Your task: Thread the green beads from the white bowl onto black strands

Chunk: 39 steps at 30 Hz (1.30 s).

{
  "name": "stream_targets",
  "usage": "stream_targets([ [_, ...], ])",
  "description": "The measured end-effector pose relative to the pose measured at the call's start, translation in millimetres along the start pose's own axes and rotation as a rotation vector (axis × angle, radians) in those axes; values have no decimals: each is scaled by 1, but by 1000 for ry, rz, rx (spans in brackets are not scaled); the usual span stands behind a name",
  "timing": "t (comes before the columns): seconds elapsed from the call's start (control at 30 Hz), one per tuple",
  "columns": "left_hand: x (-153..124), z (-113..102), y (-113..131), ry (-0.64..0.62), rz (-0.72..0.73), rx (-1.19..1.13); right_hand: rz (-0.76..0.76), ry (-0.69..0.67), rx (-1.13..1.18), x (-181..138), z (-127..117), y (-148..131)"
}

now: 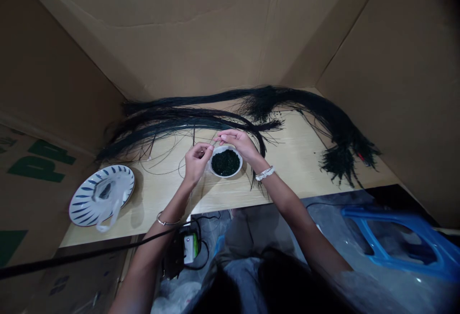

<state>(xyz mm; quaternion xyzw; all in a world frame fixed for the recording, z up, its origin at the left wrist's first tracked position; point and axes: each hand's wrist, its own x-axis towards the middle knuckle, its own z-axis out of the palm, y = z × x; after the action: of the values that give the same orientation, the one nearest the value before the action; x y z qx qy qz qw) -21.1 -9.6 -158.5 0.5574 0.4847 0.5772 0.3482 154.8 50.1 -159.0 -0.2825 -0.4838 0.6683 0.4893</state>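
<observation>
A white bowl [241,166] filled with small dark green, glossy bits [225,162] stands on the light wooden table. Above its left rim, my left hand [197,161] is closed in a pinch on a thin dark strand [205,140]. My right hand [240,142] hovers over the bowl's far rim, thumb and fingertips together near the same strand. Whether the right fingers grip the strand or a tiny bit is too small to make out. Behind both hands lie long bundles of dark strands [172,125], some loose ends curling toward the left hand.
A striped plate [81,204] with a clear plastic bag [111,196] sits at the table's left. Another dark strand bundle [323,108] bends along the right side. Cardboard walls [201,31] enclose the table. A black cable [89,255] crosses my left forearm; a blue plastic stool [406,242] stands at lower right.
</observation>
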Motion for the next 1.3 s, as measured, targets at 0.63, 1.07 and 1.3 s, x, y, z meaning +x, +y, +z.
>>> stream_targets([
  [0.63, 0, 0, 1, -3, -28, 5, -1, -49, -61, -3, 3, -6],
  [1.07, 2, -1, 5, -23, -65, -25, -12, -69, -93, -3, 1, -4],
  [1.3, 3, -2, 6, -39, -83, -40, 38, -91, -36, -3, 1, -3],
])
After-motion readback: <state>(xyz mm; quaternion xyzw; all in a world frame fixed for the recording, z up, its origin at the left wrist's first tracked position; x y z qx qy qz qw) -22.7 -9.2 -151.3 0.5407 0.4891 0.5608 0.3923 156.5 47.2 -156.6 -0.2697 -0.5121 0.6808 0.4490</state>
